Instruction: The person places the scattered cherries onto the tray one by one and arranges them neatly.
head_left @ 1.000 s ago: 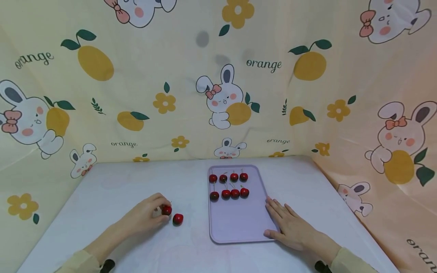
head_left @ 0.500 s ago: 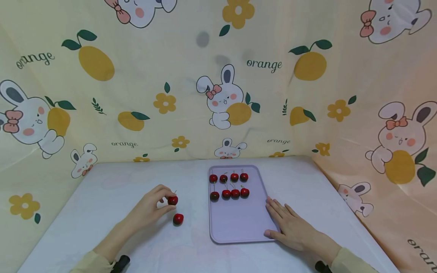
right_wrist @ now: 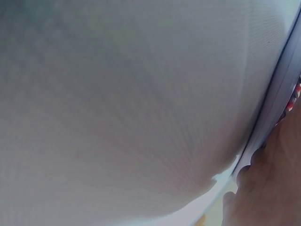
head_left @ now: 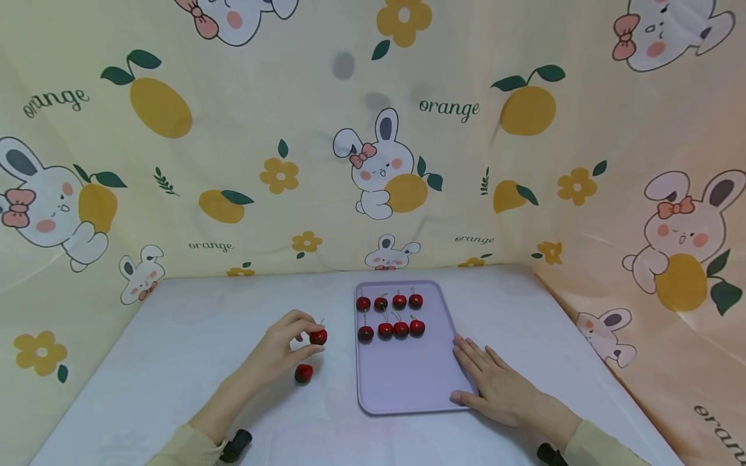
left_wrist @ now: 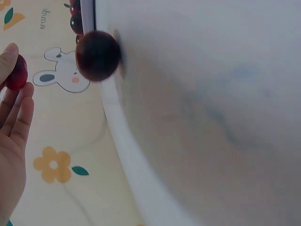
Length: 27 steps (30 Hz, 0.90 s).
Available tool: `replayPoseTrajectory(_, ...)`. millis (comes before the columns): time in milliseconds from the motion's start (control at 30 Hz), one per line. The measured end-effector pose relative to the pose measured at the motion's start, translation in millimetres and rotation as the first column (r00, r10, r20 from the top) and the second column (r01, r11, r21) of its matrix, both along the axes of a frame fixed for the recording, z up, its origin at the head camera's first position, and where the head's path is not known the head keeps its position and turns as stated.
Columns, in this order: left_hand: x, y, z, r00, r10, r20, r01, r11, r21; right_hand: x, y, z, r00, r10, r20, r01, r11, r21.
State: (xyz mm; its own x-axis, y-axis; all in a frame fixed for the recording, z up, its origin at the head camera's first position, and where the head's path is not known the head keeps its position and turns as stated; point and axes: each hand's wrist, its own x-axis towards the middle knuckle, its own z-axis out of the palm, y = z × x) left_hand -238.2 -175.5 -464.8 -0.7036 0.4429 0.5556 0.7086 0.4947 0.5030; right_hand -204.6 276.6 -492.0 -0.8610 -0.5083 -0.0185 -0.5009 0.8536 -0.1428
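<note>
My left hand (head_left: 285, 342) pinches a dark red cherry (head_left: 318, 337) by its sides between thumb and fingers, stem up, to the left of the tray. The left wrist view shows the same cherry (left_wrist: 19, 74) at the fingertips. Another cherry (head_left: 304, 373) lies on the table just below that hand. On the lilac tray (head_left: 408, 382), several cherries (head_left: 385, 330) with stems sit in two rows at the far end. My right hand (head_left: 495, 385) lies flat with straight fingers on the tray's right edge; in the right wrist view it rests along the rim (right_wrist: 277, 89).
A white cloth covers the table (head_left: 233, 310). Behind and at the sides hangs a yellow curtain (head_left: 315, 129) printed with rabbits, oranges and flowers. Dark wrist straps (head_left: 236, 445) show at the cuffs.
My left hand has lifted its cherry from beside the other loose one and carried it right, toward the tray. The right hand and the tray have stayed in place.
</note>
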Motion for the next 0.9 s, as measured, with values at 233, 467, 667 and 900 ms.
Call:
replayPoseTrajectory(233, -3.9, 19.8, 1.9, 0.999, -0.047, 0.016, 0.046, 0.999, 0.018, -0.2, 0, 1.0, 1.000, -0.005, 0.001, 0.005, 1.000, 0.001)
replayPoseTrajectory(467, -6.9, 39.5, -2.3, 0.996, -0.085, 0.007, 0.085, 0.996, 0.007, 0.2, -1, 1.7, 1.000, -0.001, 0.009, 0.001, 1.000, -0.002)
replayPoseTrajectory(667, -7.7, 55.1, -4.7, 0.994, -0.091, 0.062, 0.096, 0.993, -0.068, 0.1, 0, 0.7, 1.000, 0.004, 0.004, -0.004, 1.000, -0.003)
replayPoseTrajectory(900, -6.8, 68.1, -6.0, 0.983, -0.053, 0.177, 0.084, 0.982, -0.171, -0.3, 0, -0.1, 1.000, 0.002, 0.008, -0.002, 1.000, -0.005)
